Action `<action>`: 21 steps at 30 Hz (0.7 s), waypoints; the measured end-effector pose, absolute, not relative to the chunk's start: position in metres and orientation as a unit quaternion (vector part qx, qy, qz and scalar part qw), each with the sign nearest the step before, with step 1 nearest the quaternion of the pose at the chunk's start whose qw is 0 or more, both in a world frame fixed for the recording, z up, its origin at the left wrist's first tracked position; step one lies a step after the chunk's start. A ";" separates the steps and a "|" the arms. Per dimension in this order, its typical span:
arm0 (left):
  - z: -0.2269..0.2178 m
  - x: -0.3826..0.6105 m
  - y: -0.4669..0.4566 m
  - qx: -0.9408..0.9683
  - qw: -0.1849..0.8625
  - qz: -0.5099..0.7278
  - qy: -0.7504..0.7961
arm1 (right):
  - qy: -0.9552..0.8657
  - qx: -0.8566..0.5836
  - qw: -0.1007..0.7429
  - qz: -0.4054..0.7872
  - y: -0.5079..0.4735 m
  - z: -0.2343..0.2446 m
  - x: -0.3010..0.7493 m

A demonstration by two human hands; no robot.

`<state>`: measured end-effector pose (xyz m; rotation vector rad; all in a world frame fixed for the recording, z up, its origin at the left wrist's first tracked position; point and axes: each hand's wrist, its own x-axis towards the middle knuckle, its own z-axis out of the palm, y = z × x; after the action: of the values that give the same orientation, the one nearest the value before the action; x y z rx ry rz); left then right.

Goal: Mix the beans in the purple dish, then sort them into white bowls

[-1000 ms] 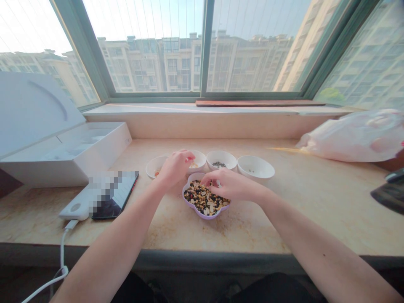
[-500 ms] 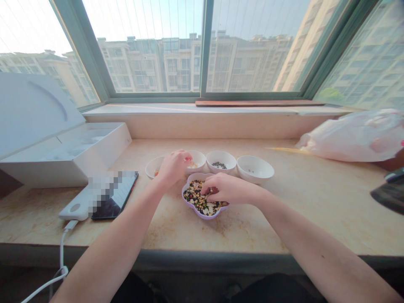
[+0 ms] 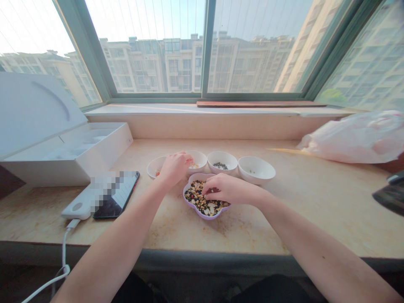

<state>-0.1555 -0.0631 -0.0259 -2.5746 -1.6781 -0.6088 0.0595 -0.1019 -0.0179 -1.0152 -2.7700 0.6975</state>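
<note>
A lavender flower-shaped bowl (image 3: pixel 206 216) holds a mix of black, yellow and pale beans and seeds (image 3: pixel 199 198). My right hand (image 3: pixel 230 188) reaches over its rim, with thumb and finger curled together at the mix; anything in them is too small to make out. Over the left side of a white bowl (image 3: pixel 202 159) with pale pieces in it, my left hand (image 3: pixel 177 166) is closed in a pinch. What it holds, if anything, is hidden. My left wrist partly covers another white bowl (image 3: pixel 153 165) with a few reddish pieces.
Further right stand a white bowl (image 3: pixel 221 156) with dark seeds and another white bowl (image 3: pixel 260 168) with a few small bits. At left are an open white box (image 3: pixel 104 147), a phone (image 3: pixel 126 191) and a cabled white device (image 3: pixel 76 206). A plastic bag (image 3: pixel 350 139) lies right.
The whole view has shifted slightly. My right fingers have moved a little in the bean mix, and my left hand stays pinched over the white bowl.
</note>
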 end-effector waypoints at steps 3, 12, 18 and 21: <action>-0.025 -0.156 -0.064 -0.827 0.007 -0.184 -0.531 | -0.913 -0.334 0.064 0.227 -0.101 -0.020 0.061; -0.026 -0.153 -0.065 -0.825 -0.021 -0.244 -0.509 | -0.869 -0.363 0.166 0.292 -0.098 -0.022 0.064; -0.018 -0.145 -0.075 -0.839 -0.184 -0.270 -0.435 | -0.782 -0.401 0.306 0.366 -0.093 -0.024 0.065; -0.018 -0.140 -0.080 -0.828 -0.291 -0.275 -0.393 | -0.746 -0.393 0.353 0.406 -0.091 -0.025 0.065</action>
<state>-0.1398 -0.0795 -0.0184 -3.2299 -1.5321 -1.0720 0.0648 -0.0911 -0.0250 -1.0167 -1.9284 1.0512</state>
